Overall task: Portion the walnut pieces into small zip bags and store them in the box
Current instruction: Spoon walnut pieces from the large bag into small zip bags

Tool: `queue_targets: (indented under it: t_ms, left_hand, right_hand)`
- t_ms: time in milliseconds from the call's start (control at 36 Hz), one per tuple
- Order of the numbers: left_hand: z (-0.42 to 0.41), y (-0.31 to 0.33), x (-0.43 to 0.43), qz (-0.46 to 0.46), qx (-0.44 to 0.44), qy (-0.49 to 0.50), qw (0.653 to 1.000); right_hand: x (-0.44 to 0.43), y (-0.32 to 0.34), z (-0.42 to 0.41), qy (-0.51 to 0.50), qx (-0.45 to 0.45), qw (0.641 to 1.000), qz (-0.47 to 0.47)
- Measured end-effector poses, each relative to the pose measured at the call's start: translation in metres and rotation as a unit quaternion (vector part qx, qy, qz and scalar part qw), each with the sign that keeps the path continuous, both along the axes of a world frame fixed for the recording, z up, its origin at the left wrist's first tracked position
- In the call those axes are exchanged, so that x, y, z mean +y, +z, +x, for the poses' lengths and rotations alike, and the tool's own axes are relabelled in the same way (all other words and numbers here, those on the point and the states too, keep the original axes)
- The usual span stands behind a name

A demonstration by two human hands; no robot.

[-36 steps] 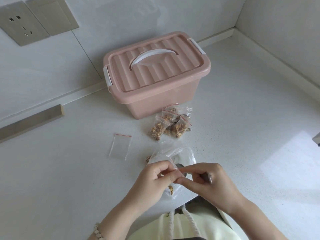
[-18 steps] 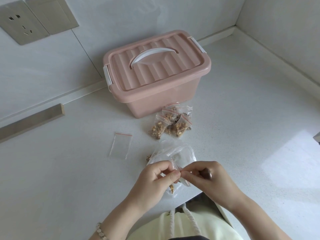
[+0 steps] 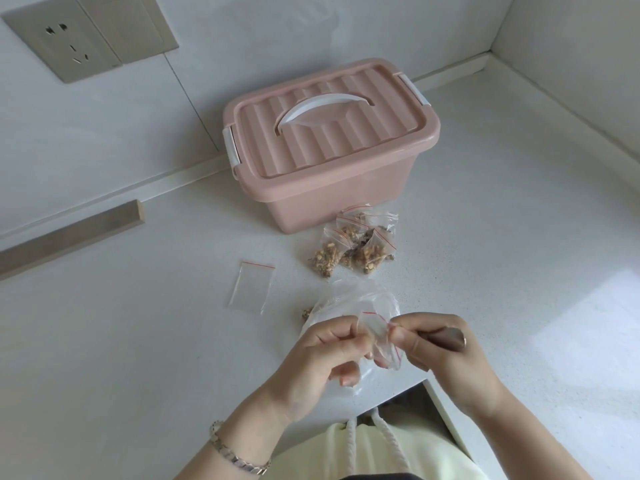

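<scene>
Low in the frame, the left hand (image 3: 322,355) and right hand (image 3: 436,344) pinch a small zip bag (image 3: 379,336) between closed fingers. The right also grips a spoon handle (image 3: 445,337). Filled bags (image 3: 353,245) lie beside the closed pink box (image 3: 332,143).

Socket plate (image 3: 65,36): grey, on the wall, top left (a blank plate beside it)
Wood strip (image 3: 69,235): lies along the counter's (image 3: 519,271) back edge
Bracelet (image 3: 239,457): metal links

One pink box (image 3: 332,157), one empty zip bag (image 3: 252,287) lying flat, another held. Roughly four filled bags (image 3: 356,245) (they overlap). One large bag (image 3: 349,299).
</scene>
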State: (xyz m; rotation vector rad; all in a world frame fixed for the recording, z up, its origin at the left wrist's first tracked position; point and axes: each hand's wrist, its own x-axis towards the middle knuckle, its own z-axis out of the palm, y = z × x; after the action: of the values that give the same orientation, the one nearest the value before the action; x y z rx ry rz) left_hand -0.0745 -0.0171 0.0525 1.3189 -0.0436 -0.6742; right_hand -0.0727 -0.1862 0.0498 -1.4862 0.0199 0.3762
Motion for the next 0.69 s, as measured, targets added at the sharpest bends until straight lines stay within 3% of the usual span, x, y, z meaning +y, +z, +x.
queue_targets:
  t_ms: [56,111,194,278,333,417,528,611,694]
  left_hand:
    - [0.000,0.002,-0.002,0.076,0.008,0.061,0.995]
    - [0.000,0.003,-0.001,0.206,-0.041,0.111,0.972]
    - [-0.004,0.005,0.002,0.408,-0.145,0.093,0.897]
    - [-0.011,0.005,0.002,0.527,-0.226,0.081,0.816]
    - [-0.012,0.001,0.003,0.500,-0.307,0.087,0.805]
    - [-0.010,-0.008,0.009,0.405,-0.403,0.068,0.818]
    - [-0.006,-0.015,0.013,0.356,-0.394,-0.005,0.847]
    - [-0.002,-0.023,0.010,0.364,-0.425,-0.003,0.829]
    - [0.002,-0.021,0.008,0.346,-0.431,0.012,0.833]
  right_hand:
    - [0.001,0.001,-0.001,-0.019,-0.022,0.997,-0.074]
    - [0.004,0.000,-0.003,-0.034,-0.053,0.981,-0.183]
    - [0.009,-0.003,-0.007,-0.068,-0.078,0.944,-0.313]
    - [0.016,-0.003,-0.009,-0.085,-0.090,0.923,-0.365]
    - [0.018,-0.003,-0.008,-0.086,-0.077,0.930,-0.350]
    - [0.017,-0.001,-0.004,-0.071,-0.061,0.948,-0.304]
    - [0.014,0.007,0.000,-0.041,-0.042,0.968,-0.246]
    - [0.013,0.013,0.000,-0.013,-0.035,0.975,-0.220]
    - [0.013,0.016,-0.002,0.009,-0.033,0.976,-0.217]
